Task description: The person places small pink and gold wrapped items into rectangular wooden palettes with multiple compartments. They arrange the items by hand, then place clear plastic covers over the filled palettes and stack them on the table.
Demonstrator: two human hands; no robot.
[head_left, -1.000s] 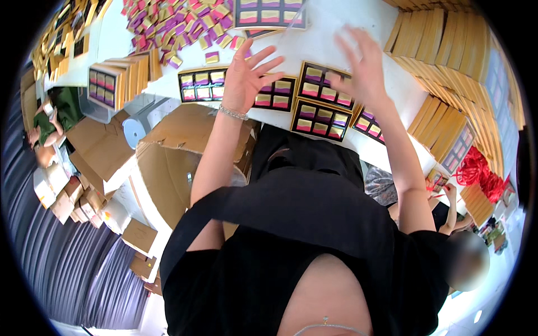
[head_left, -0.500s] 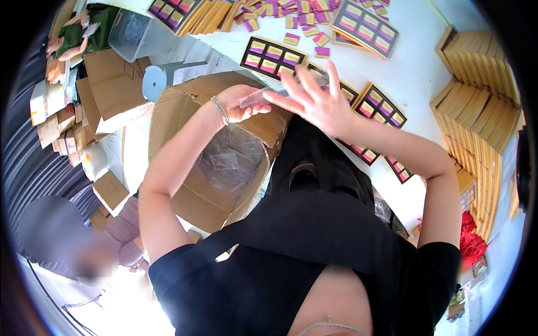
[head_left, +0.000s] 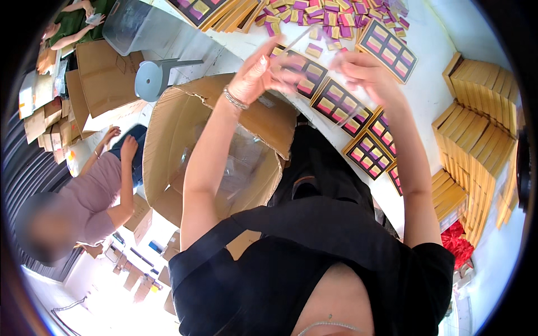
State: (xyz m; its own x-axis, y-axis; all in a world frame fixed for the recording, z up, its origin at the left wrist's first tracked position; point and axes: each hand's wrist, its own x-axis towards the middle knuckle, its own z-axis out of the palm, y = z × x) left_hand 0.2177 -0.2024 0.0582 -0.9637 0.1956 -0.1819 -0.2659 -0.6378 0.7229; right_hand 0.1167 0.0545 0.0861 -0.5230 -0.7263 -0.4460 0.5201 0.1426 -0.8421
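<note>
A thin clear plastic cover [head_left: 299,41] is held up between my two hands over the table edge, its outline blurred by motion. My left hand [head_left: 259,75] grips its left side, the fingers bent and partly smeared. My right hand [head_left: 367,71] has its fingers curled at the other side. Under and beside the hands lie black gold-rimmed trays [head_left: 341,106], their compartments filled with small pink, purple and gold blocks. Another filled tray [head_left: 388,50] sits farther back, by a heap of loose blocks [head_left: 338,22].
A large open cardboard box [head_left: 162,126] with clear plastic pieces [head_left: 238,168] inside stands at my left. Gold-edged frames [head_left: 476,134] are stacked at the right. A blue-grey stool [head_left: 151,83] stands beyond the box. One person [head_left: 95,185] is at the left, another [head_left: 75,28] at the far left.
My hands have moved apart and forward over the trays, the right one swinging rightward. The clear cover has come from above the cardboard box to above the table.
</note>
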